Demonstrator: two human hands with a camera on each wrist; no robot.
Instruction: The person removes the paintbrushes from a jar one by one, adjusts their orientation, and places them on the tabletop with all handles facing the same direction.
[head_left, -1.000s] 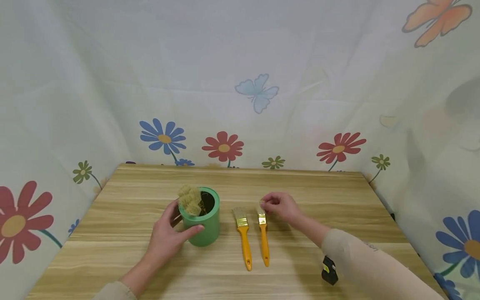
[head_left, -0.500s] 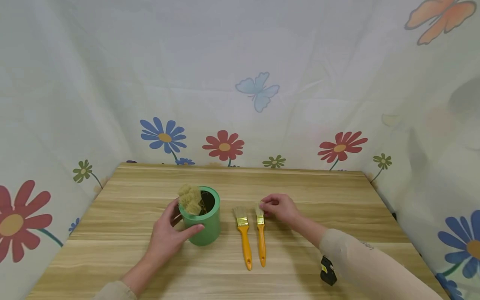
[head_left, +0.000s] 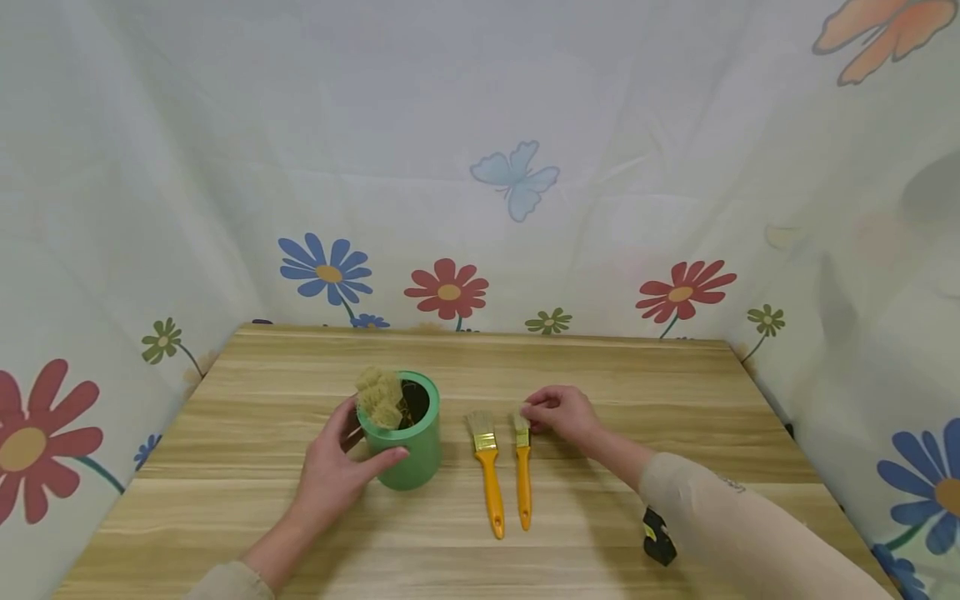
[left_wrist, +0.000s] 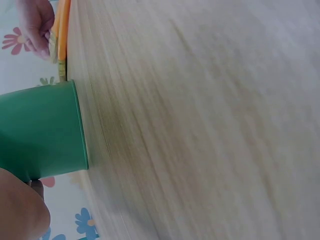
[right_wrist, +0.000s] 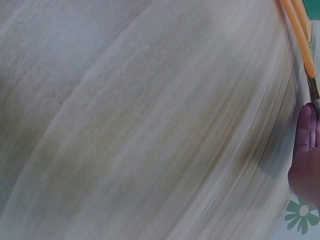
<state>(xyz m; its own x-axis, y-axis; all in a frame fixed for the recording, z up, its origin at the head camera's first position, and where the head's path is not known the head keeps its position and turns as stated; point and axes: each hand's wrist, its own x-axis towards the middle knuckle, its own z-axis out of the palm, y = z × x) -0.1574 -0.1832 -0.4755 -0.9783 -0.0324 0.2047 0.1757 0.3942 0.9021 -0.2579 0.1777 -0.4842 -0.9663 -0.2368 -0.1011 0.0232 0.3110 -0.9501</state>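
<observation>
My left hand (head_left: 333, 462) grips a green cylindrical pot (head_left: 412, 462), thumb on the near side and fingers behind. A pale tan, fuzzy clump (head_left: 380, 398) lies over the pot's left rim; the inside is dark. To its right, two paintbrushes with orange handles lie side by side, bristles away from me: a wider paintbrush (head_left: 491, 483) and a narrower paintbrush (head_left: 524, 483). My right hand (head_left: 566, 412) pinches the bristle end of the narrower one. In the right wrist view, the right hand (right_wrist: 306, 165) shows at the edge beside the bristles.
A small black object with a yellow patch (head_left: 659, 537), like a tape measure, lies by the right forearm. The wooden table (head_left: 300, 358) meets a flower-printed cloth (head_left: 480, 100) at the back and sides.
The narrower paintbrush has shifted slightly left, toward the wider one, with the right hand at its bristles. The left hand and pot have stayed put.
</observation>
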